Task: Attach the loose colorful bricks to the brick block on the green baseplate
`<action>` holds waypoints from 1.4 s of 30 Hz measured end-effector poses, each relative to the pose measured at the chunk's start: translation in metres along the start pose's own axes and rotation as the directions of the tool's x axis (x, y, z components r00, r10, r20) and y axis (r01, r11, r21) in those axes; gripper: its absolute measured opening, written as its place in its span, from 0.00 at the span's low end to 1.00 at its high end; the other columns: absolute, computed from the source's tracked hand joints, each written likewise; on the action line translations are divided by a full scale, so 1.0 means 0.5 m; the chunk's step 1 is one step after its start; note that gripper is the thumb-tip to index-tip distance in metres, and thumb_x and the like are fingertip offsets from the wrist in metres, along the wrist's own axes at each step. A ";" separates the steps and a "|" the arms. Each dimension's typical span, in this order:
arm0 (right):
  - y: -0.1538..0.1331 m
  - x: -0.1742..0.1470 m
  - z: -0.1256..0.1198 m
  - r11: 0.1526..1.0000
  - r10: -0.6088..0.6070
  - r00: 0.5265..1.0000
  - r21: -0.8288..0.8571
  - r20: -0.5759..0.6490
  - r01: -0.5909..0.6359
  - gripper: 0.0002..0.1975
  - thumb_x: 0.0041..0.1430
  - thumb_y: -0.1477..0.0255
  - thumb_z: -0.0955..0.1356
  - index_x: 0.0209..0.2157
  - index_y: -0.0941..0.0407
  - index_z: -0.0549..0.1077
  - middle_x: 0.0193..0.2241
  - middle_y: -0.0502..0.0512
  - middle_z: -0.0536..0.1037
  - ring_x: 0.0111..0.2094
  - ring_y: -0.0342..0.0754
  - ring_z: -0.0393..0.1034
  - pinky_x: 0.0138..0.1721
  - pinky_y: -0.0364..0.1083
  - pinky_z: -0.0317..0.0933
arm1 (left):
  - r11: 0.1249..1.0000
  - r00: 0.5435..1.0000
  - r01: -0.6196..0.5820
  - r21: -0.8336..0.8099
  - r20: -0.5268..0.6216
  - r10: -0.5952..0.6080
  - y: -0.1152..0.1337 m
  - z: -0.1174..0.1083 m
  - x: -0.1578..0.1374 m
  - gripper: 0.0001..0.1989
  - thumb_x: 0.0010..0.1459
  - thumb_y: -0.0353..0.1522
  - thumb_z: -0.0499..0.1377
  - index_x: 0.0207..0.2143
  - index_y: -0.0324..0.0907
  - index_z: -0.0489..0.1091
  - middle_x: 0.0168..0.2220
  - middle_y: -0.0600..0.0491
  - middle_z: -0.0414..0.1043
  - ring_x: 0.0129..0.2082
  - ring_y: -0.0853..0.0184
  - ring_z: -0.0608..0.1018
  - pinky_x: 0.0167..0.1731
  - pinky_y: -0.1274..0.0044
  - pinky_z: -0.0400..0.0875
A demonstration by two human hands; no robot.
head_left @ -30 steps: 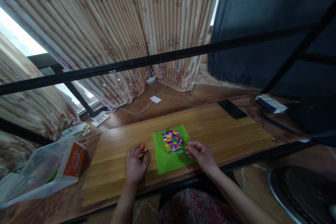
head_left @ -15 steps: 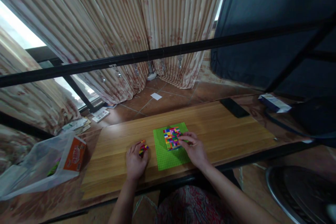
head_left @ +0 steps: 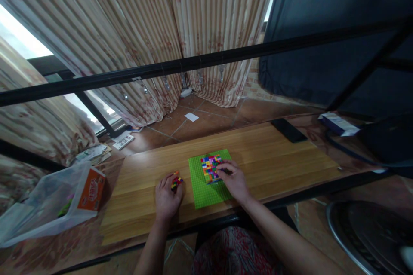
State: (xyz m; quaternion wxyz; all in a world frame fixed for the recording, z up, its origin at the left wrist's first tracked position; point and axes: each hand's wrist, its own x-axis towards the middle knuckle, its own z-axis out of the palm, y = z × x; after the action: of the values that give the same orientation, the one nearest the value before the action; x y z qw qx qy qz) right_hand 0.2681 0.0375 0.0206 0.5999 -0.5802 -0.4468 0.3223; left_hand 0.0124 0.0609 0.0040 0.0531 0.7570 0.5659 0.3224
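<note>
On the wooden table [head_left: 274, 154], a green baseplate [head_left: 206, 189] lies with its long axis running near to far. Its far half carries a multicoloured brick patch [head_left: 210, 167], where the right hand [head_left: 234, 178] presses with fingers bent. Left of it, the left hand [head_left: 167, 195] pinches loose bricks [head_left: 176, 181].

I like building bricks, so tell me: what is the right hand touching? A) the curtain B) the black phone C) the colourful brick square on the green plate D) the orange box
C: the right hand has its fingertips on the colourful brick square sitting on the green plate.
</note>
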 end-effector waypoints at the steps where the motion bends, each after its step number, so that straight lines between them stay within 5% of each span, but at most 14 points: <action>1: 0.001 0.002 0.003 0.999 0.030 0.999 0.027 -0.018 -0.029 0.05 0.47 0.66 0.71 0.27 0.51 0.79 0.40 0.54 0.74 0.45 0.51 0.68 0.49 0.50 0.62 | 1.000 1.000 -0.001 0.000 0.001 0.001 -0.001 0.000 0.000 0.16 0.58 0.37 0.56 0.48 0.44 0.71 0.48 0.46 0.75 0.49 0.56 0.75 0.51 0.62 0.69; 11: 0.007 0.005 0.009 0.973 0.155 0.987 0.184 -0.052 -0.143 0.07 0.41 0.66 0.73 0.25 0.53 0.77 0.33 0.51 0.76 0.36 0.49 0.68 0.43 0.49 0.61 | 1.000 1.000 0.002 0.002 -0.002 -0.002 -0.001 0.000 -0.001 0.15 0.58 0.38 0.56 0.46 0.43 0.72 0.48 0.46 0.74 0.49 0.56 0.75 0.52 0.62 0.68; 18: 0.004 0.007 0.006 0.974 0.137 0.990 0.187 -0.030 -0.129 0.07 0.40 0.66 0.73 0.25 0.53 0.77 0.32 0.51 0.76 0.35 0.49 0.69 0.42 0.48 0.62 | 1.000 1.000 -0.013 0.009 -0.005 0.013 -0.004 0.002 0.000 0.16 0.59 0.38 0.56 0.47 0.43 0.71 0.48 0.45 0.75 0.49 0.56 0.75 0.51 0.62 0.68; 25: 0.000 0.002 -0.024 0.912 0.213 0.976 0.348 0.048 -0.216 0.16 0.42 0.61 0.75 0.35 0.52 0.79 0.34 0.51 0.80 0.37 0.49 0.71 0.43 0.50 0.64 | 1.000 1.000 -0.005 0.003 0.008 0.005 -0.001 -0.002 0.001 0.16 0.58 0.37 0.56 0.47 0.43 0.71 0.48 0.45 0.74 0.49 0.56 0.75 0.51 0.62 0.69; 42: 0.019 0.025 0.010 0.936 0.239 0.970 0.275 -0.037 -0.220 0.19 0.38 0.61 0.75 0.34 0.54 0.75 0.32 0.52 0.79 0.34 0.48 0.73 0.40 0.50 0.67 | 1.000 0.999 0.026 0.000 0.022 -0.026 0.005 -0.003 0.001 0.16 0.58 0.38 0.55 0.47 0.44 0.72 0.48 0.46 0.74 0.50 0.56 0.74 0.52 0.61 0.68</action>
State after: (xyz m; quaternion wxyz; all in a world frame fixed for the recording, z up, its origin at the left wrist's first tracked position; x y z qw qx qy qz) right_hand 0.2697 0.0519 0.0129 0.6466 -0.5526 -0.3071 0.4270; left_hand 0.0138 0.0598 0.0066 0.0637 0.7532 0.5749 0.3133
